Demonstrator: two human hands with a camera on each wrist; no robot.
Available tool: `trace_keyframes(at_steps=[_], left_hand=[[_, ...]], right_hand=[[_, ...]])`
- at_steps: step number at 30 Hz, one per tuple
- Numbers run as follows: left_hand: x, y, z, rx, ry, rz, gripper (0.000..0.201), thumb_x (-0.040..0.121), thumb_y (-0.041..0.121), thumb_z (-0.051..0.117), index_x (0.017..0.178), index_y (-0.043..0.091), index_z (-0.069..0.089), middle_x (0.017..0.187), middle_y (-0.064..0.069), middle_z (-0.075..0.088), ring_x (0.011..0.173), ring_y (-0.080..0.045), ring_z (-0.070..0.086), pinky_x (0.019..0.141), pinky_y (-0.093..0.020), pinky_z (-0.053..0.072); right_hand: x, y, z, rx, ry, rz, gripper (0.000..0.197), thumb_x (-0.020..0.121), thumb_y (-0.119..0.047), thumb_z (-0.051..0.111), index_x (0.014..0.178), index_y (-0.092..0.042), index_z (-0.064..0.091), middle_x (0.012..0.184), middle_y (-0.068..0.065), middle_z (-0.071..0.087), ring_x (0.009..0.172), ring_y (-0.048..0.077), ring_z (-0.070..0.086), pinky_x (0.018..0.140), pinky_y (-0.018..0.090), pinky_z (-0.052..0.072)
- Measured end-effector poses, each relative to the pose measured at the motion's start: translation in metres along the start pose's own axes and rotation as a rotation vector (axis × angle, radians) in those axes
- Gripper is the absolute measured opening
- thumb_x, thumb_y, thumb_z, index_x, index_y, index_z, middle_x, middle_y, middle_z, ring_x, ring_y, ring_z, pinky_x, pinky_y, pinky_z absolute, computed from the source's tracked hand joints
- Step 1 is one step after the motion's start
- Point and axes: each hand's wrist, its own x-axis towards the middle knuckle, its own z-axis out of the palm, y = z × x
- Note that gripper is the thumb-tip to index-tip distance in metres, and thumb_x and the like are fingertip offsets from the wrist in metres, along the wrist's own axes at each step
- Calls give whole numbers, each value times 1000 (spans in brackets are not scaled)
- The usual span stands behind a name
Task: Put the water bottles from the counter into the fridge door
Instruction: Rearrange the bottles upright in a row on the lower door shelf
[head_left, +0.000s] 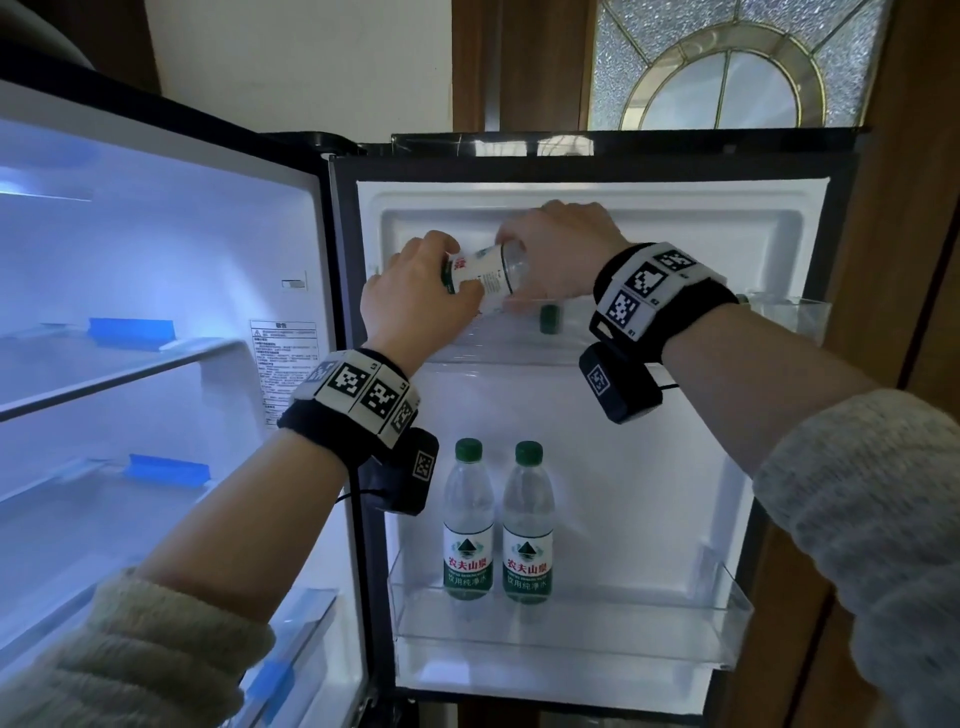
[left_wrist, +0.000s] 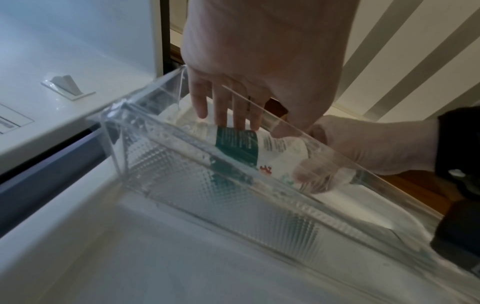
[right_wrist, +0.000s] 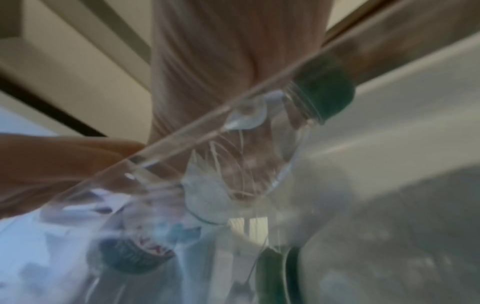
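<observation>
Both forearms reach forward and up from knit sleeves (head_left: 857, 499), each wrist wrapped in a black band with printed markers.

Left hand (head_left: 415, 296): back of hand toward the head camera, fingers (left_wrist: 223, 107) pointing down over the bottle, thumb under it. Grip wrapped round the labelled middle of a water bottle (head_left: 485, 273).

Right hand (head_left: 556, 249): knuckles up, fingers curled over the clear shoulder end of the same bottle. Grip pinching it there.

The bottle lies nearly on its side, held over and partly inside the upper door shelf (left_wrist: 259, 205), a clear plastic bin on the open fridge door (head_left: 779, 218).

Lower door shelf (head_left: 571, 623): two bottles (head_left: 467, 519) stand upright side by side, just touching or nearly so, green caps on.

Hard to read: a green cap (head_left: 550, 318) shows below the right hand; cannot tell whether it belongs to the held bottle or another. Right wrist view is blurred, with bottle plastic and a green cap (right_wrist: 324, 92) behind the shelf rim. Right fingertips hidden.
</observation>
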Motion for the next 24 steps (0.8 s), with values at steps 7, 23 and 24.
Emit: trace_keyframes(at_steps=[7,23,24], left_hand=[[-4,-3,1,-120,211,59,76,71,37,68,139,20,39,131,-1,51,121,-22,50,104,-45,37],[-21,-26,-10,-66,804,108,58,64,47,77,109,12,67,107,-6,67,101,-31,60,84,-23,36],[-28,-29,-9,-101,805,96,59,63,46,78,109,12,67,106,-6,67,99,-31,60,85,-22,35]], right_hand=[[-6,-7,-7,-142,311,-59,55,70,-47,72,116,-21,57,107,-2,65,97,23,60,89,38,36],[-24,-23,-2,-161,1096,-330,45,76,-44,69,116,-23,66,118,-5,68,114,16,48,97,42,27],[-27,-25,0,-140,1127,-349,48,76,-49,71,116,-24,65,119,-5,67,115,15,48,97,42,27]])
